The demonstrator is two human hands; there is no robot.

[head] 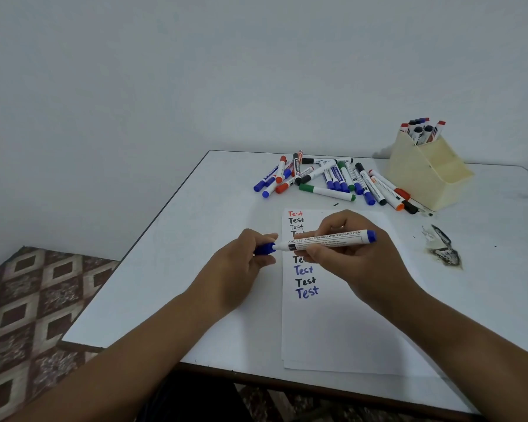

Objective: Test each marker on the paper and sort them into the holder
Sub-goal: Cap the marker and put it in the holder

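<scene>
Roughly a third done, by my read. You hold a blue marker [326,241] level above the paper [342,315]: your right hand [348,248] is wrapped round the white barrel, your left hand [250,254] pinches the blue cap [264,248] at the left end. Cap sits at the barrel end; can't tell if it's coming off or going on.

Done so far: the paper carries a column of "Test" lines, one red at the top, then black and blue; your hands hide the middle rows. The cream holder [424,175] at the far right has a handful of markers standing in its tall rear compartment; the lower front compartment looks empty from here.

Left: a loose pile of markers [326,181] lies between the paper and the holder — blue, red, green, black, clearly more than are in the holder.

Surface: white tabletop [171,269], with a dark scorched or peeled patch [442,248] right of the paper and a few small dark specks. Plain pale wall [226,71] behind; patterned brown fabric [28,315] lower left, beside the tabletop.
</scene>
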